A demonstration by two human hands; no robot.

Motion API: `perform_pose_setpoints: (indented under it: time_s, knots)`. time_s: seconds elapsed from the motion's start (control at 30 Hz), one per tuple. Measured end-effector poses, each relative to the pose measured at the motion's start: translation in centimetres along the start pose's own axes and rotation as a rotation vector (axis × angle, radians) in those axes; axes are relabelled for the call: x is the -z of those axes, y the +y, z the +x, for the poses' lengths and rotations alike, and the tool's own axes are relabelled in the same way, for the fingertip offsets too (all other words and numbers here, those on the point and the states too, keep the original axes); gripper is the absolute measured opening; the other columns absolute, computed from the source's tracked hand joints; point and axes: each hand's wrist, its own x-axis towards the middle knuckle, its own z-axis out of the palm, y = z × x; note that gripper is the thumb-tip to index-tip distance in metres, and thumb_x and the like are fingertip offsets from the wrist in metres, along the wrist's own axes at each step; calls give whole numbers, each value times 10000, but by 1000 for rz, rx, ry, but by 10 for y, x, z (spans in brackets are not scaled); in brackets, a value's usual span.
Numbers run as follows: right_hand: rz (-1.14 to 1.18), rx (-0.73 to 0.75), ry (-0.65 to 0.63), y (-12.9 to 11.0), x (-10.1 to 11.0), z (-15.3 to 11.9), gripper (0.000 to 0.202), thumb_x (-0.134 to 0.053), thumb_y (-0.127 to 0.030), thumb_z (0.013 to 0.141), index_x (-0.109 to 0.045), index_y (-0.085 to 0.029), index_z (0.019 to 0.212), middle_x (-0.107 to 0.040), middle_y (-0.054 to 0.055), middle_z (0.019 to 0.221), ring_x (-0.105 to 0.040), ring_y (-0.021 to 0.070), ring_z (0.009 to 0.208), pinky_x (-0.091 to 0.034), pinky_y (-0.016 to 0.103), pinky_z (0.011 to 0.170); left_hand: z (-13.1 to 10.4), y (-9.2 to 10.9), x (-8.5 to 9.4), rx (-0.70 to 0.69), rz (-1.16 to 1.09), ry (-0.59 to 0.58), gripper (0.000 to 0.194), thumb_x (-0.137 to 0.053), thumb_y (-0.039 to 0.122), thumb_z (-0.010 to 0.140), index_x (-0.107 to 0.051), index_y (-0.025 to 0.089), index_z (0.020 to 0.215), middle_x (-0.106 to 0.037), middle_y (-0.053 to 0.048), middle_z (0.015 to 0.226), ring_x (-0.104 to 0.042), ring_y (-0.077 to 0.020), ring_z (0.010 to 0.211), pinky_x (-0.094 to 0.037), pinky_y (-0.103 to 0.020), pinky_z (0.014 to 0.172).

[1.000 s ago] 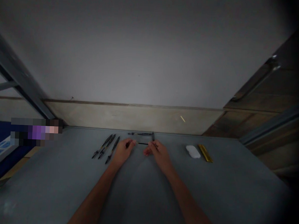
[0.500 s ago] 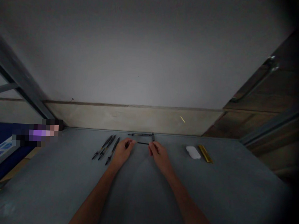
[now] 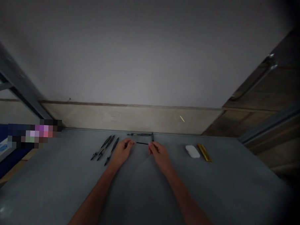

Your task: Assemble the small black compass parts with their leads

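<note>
**Rod pinched at both ends over the grey table**

Rod (image 3: 142, 143), thin and dark, runs level between the two hands, just above the table (image 3: 141, 191) near its far edge. The left hand (image 3: 121, 151) pinches the rod's left end between thumb and fingertips; the right hand (image 3: 158, 154) pinches the right end the same way. Both hands are closed on it, forearms reaching in from the near side.

To handle so slim a piece well, I judge the grip should stay light and right at the tips, both ends kept level so it neither bends nor slips.

Just beyond the rod lie more dark parts (image 3: 141, 135), too small to make out. Three pens (image 3: 105, 148) lie slanted just left of the left hand. Well apart to the right sit a white pad (image 3: 192, 151) and, touching it, a gold strip (image 3: 205, 152).
</note>
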Motion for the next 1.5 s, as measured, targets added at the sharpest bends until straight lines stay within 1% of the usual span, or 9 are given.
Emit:
perform_pose_setpoints:
  time_s: [0.17, 0.4, 0.63, 0.83, 0.93, 1.13, 1.3, 1.4, 1.5]
  knots:
    - [37, 40, -42, 0, 2, 0, 332, -514, -459, 898, -593, -207, 696, -611, 19, 691, -570, 175, 669, -419, 268, 663, 0, 1, 0, 5, 47, 49, 381, -401, 429, 941, -523, 183, 677, -473, 27, 610, -472, -128, 609, -338, -244, 598]
    - [70, -45, -6, 1, -1, 0, 466, -426, -544, 929, -577, -211, 642, -580, 23, 595, -558, 182, 597, -407, 284, 608, 0, -1, -1, -10, 23, 18, 275, -412, 367, 915, -587, 184, 808, -556, 8, 698, -508, -139, 656, -360, -240, 615]
    - [36, 21, -22, -2, 1, 0, 344, -517, -493, 883, -614, -215, 705, -633, 23, 707, -590, 186, 686, -437, 281, 667, -1, 1, -1, 11, 93, 73, 375, -379, 425, 942, -482, 193, 666, -480, 23, 611, -468, -130, 597, -324, -250, 590]
    - [35, -20, -16, -1, 1, 0, 432, -451, -514, 923, -595, -211, 650, -619, 25, 641, -581, 181, 635, -429, 285, 643, 0, 2, -1, 28, 27, 21, 276, -415, 349, 891, -522, 190, 693, -495, 18, 632, -485, -139, 630, -331, -247, 605]
    - [27, -14, -22, -1, 1, 1, 402, -475, -502, 909, -593, -213, 655, -609, 25, 633, -573, 182, 634, -429, 287, 638, -1, 2, -1, 20, -1, 13, 267, -417, 347, 887, -532, 191, 704, -507, 14, 654, -492, -144, 657, -335, -248, 619]
    - [44, 6, -40, 3, 1, 1, 291, -547, -467, 863, -647, -211, 772, -649, 19, 712, -595, 179, 690, -443, 280, 667, 0, 2, -2, 29, 79, 84, 411, -382, 479, 934, -396, 207, 627, -350, 43, 574, -377, -124, 566, -269, -259, 566]
    - [37, -33, -33, 2, 1, 1, 441, -455, -527, 917, -600, -212, 646, -615, 27, 624, -577, 184, 625, -433, 292, 645, -2, 3, -2, -35, 82, 32, 344, -399, 433, 950, -493, 187, 730, -434, 34, 634, -423, -124, 604, -306, -245, 584]
    - [31, -17, -37, -1, 0, 1, 392, -494, -504, 897, -596, -214, 653, -613, 24, 643, -583, 189, 650, -438, 294, 668, -3, 5, -2, -20, 28, 37, 329, -365, 437, 969, -532, 186, 838, -450, 35, 643, -433, -126, 594, -321, -241, 576]
    - [47, -6, -31, -3, 0, 0, 290, -548, -455, 862, -623, -212, 722, -637, 24, 713, -595, 187, 700, -444, 287, 689, -5, 6, -2, -25, 12, 73, 353, -333, 464, 979, -524, 192, 861, -414, 44, 609, -416, -126, 558, -314, -240, 554]
